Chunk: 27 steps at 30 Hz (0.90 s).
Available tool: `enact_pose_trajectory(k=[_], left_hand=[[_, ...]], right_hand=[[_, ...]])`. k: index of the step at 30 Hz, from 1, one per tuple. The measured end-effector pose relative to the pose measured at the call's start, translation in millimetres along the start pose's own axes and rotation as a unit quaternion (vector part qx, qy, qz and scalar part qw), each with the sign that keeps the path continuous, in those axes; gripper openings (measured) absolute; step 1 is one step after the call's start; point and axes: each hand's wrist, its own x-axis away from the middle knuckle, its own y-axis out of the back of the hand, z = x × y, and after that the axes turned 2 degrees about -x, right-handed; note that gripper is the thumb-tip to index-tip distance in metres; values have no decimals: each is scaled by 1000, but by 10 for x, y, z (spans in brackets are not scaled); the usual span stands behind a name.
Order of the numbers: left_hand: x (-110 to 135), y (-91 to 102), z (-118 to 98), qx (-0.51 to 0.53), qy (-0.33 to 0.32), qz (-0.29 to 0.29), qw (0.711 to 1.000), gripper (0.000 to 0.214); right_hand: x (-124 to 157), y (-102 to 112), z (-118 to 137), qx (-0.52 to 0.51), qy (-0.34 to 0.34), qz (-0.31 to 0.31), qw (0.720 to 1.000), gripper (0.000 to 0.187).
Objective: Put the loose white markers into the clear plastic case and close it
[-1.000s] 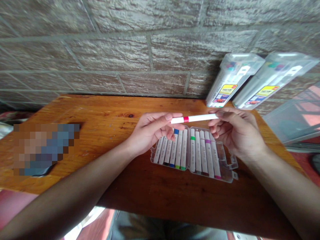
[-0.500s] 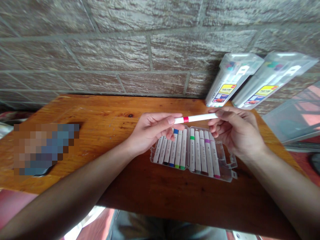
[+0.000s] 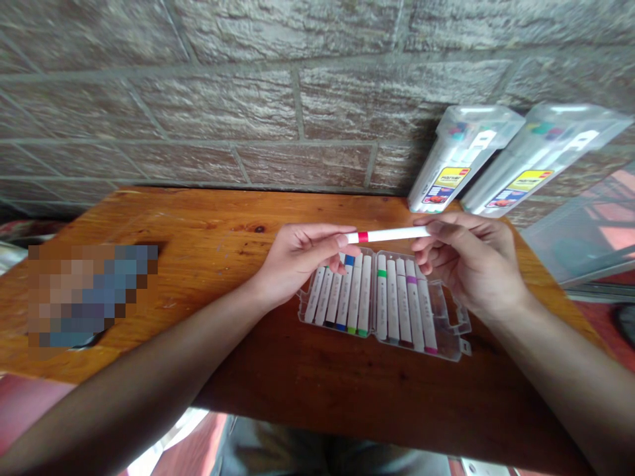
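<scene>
A white marker (image 3: 397, 234) with a red band is stretched between my two hands, nearly level. My left hand (image 3: 307, 254) pinches its banded end between thumb and fingers. At the other end, my right hand (image 3: 469, 254) grips the marker by the tip with thumb and forefinger. Below them lies an open clear plastic case (image 3: 449, 350) holding several white markers (image 3: 381, 301) side by side, with green, blue, purple and other coloured ends. My left fingers hide the tops of some markers in the case.
Two clear marker boxes (image 3: 449, 172) with yellow labels stand at the back right against the brick wall (image 3: 248, 99). On the left of the wooden table (image 3: 208, 218) is a pixelated dark item (image 3: 94, 297). The table's near edge is by my legs.
The marker has slid slightly to the left, its red band now closer to my left fingers. Both hands have stayed nearly in place. The case has not moved.
</scene>
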Motion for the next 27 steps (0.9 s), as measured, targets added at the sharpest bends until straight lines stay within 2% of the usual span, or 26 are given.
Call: enact_pose_trajectory(k=[6, 12, 27], left_hand=[[-2, 14, -3, -29, -1, -1, 1000, 23], [-10, 30, 11, -63, -5, -12, 998, 29], [-19, 15, -4, -57, -13, -11, 998, 24]], right_hand=[[36, -10, -4, 16, 6, 15, 1000, 4], [41, 33, -24, 39, 20, 37, 998, 4], [48, 65, -55, 52, 33, 69, 996, 2]])
